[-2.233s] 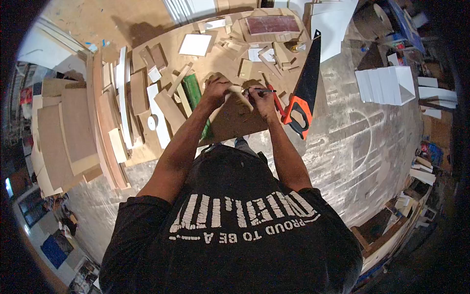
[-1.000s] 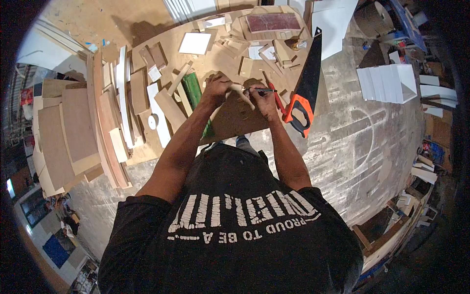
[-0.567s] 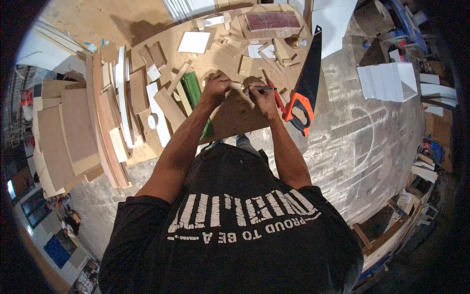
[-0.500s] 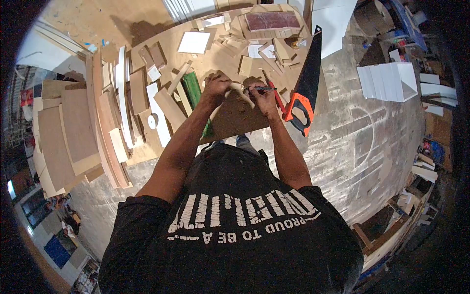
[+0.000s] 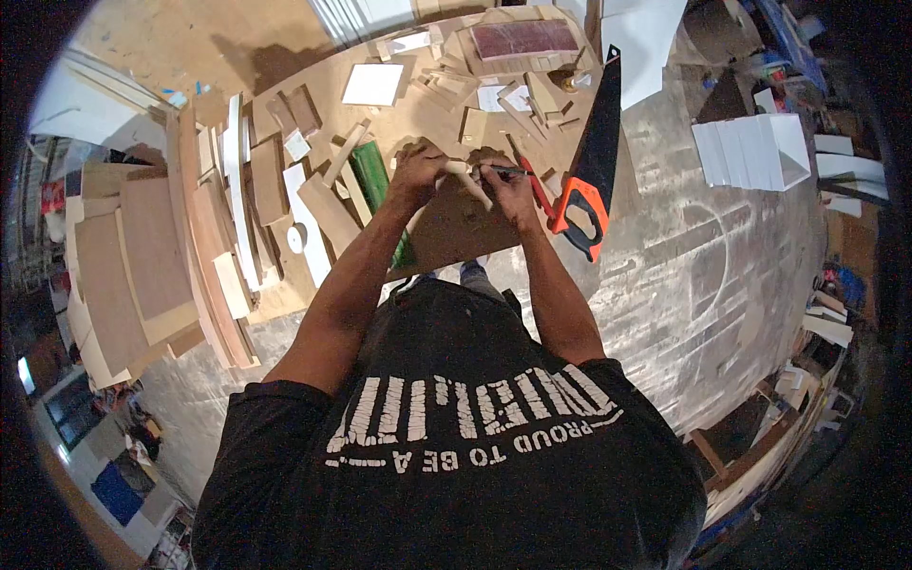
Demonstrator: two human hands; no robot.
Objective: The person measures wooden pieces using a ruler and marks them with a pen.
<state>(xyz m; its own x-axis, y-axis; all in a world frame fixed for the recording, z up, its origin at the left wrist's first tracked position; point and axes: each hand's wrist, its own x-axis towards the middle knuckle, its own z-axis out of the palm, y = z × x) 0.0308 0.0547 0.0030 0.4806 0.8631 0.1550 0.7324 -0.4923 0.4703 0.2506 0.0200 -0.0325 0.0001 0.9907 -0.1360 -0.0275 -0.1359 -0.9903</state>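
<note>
My left hand [image 5: 418, 173] is closed on the end of a small pale wood piece [image 5: 474, 189], which slants down toward me between my hands. Opposite it, my right hand [image 5: 510, 193] grips a dark pen [image 5: 514, 171], its tip pointing left near the wood piece. Just right of that hand lies a red tool [image 5: 539, 186], with a handsaw [image 5: 591, 171] with an orange and black handle beyond it. A green block [image 5: 372, 176] lies left of my left hand.
Wood offcuts [image 5: 475, 125] and a white square piece [image 5: 372, 85] lie across the worktable [image 5: 446, 242]. A sanding block with a maroon top [image 5: 524, 40] sits at the back. Long boards [image 5: 204, 237] line the left side. White panels [image 5: 750, 154] stand on the floor at right.
Both hands keep nearly the same place and hold. The surroundings have shifted very slightly in view.
</note>
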